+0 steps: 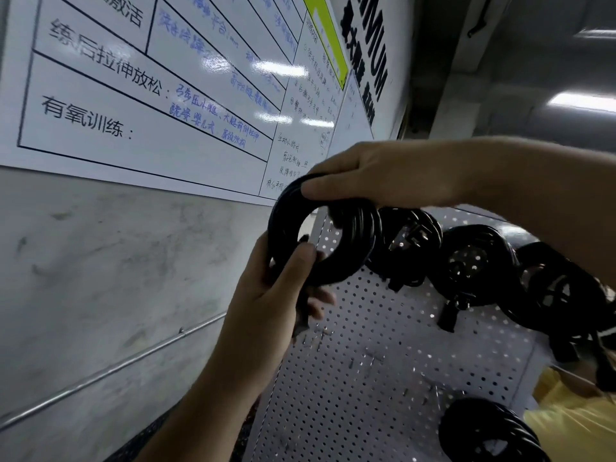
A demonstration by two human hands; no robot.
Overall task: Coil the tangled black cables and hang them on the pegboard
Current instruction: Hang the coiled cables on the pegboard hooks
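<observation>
We held the coiled cable [360, 235] with both hands: left grip [266, 305] curled round its lower rim, right grip [383, 175] pinching its top. Just right of the grips, hung coils [473, 261] lined the pegboard [366, 395], apparently on pegs.

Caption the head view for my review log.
Left hand and right hand grip a coiled black cable before the pegboard, where other coils already hang.

A big whiteboard [133, 105] fills the left, with black printed boxes and blue handwriting. A yellow-green sheet [325, 31] sits at its far top. Below is a grey, smudgy wall [100, 261] with a thin metal strip [116, 368]. A ceiling light [580, 103] glows far right.
</observation>
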